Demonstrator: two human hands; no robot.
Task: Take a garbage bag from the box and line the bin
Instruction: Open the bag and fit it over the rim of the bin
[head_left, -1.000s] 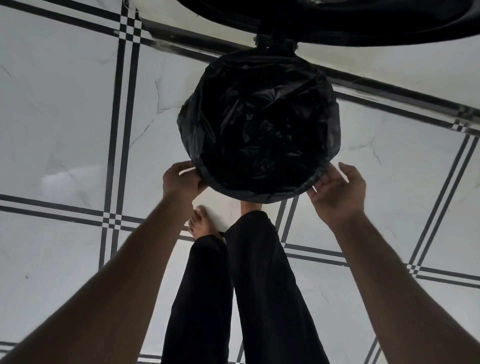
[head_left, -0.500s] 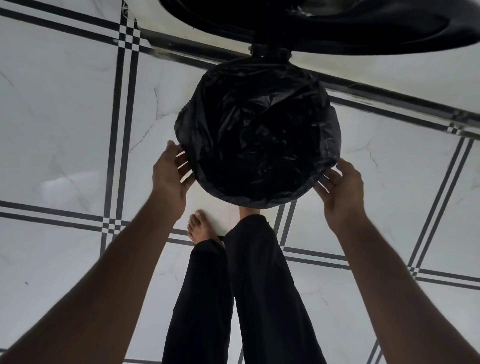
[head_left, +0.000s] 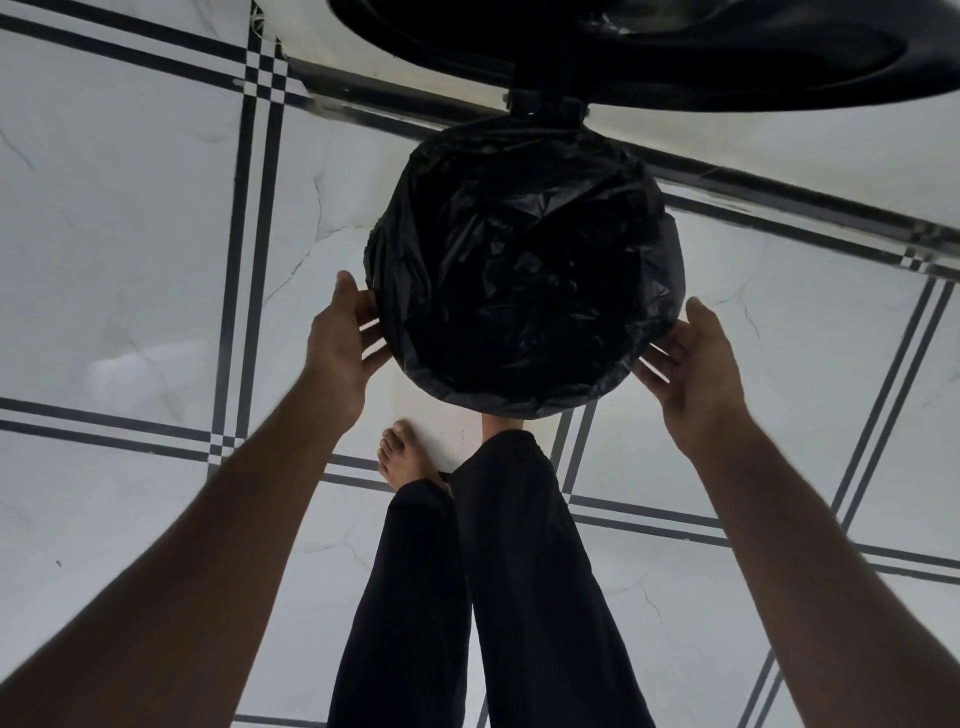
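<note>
Floor (head_left: 130, 260): glossy white marble-look tiles, black double-line borders. Black garbage bag (head_left: 519, 270) lines round bin, folded over rim; lid (head_left: 675, 47) raised behind. Left hand (head_left: 340, 348) and right hand (head_left: 693, 364) flat against bag's sides, fingers spread. Bare foot (head_left: 402, 457) beside bin.

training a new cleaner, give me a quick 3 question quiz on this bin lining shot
1. True or false: the black garbage bag already covers the bin's rim.
2. Which hand is at the viewer's left side of the bin: A) left hand B) right hand?
3. Fill in: the bin's lid is ____ (open/closed).

Key: 1 true; 2 A; 3 open. Both hands are spread open against the bag's sides, on the tiled floor.
</note>
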